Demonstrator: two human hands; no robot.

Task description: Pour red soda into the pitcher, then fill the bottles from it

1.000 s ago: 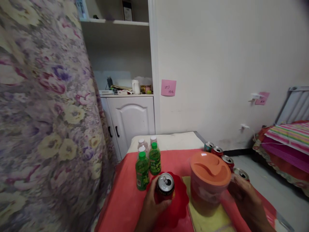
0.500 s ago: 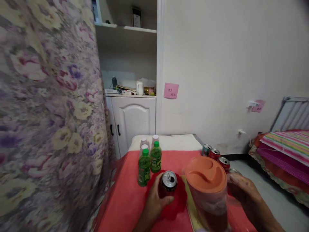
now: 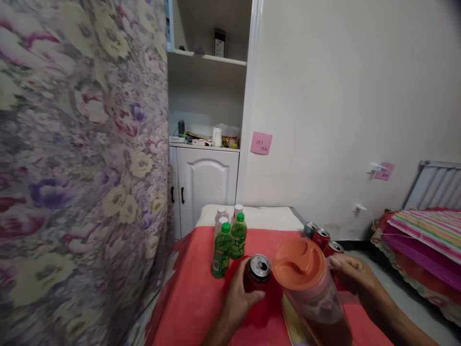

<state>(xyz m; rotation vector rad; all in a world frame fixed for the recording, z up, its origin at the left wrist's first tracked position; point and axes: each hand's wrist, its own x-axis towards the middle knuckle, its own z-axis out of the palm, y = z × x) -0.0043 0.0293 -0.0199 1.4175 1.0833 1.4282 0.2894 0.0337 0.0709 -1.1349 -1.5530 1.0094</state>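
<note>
My left hand (image 3: pixel 238 299) is wrapped round an opened drink can (image 3: pixel 258 270) with a silver top and a dark band, above a red scalloped plate (image 3: pixel 262 310). My right hand (image 3: pixel 349 273) is closed at the right side of a clear pitcher (image 3: pixel 322 307), where its handle would be; the handle itself is mostly hidden. The pitcher has an orange lid (image 3: pixel 298 265) and dark liquid with foam inside. It leans left, its lid close to the can's rim. No stream between them is visible.
Two green-capped bottles (image 3: pixel 222 252) and several white-capped clear bottles (image 3: pixel 238 210) stand behind my left hand. Several drink cans (image 3: pixel 320 236) line the table's right edge. A yellowish flat item (image 3: pixel 293 319) lies under the pitcher. A floral curtain (image 3: pixel 90 192) hangs at the left.
The pitcher has tipped left, its lid coming nearer the can. My right hand has closed at its handle side. The camera view has shifted slightly; my left hand still holds the can.
</note>
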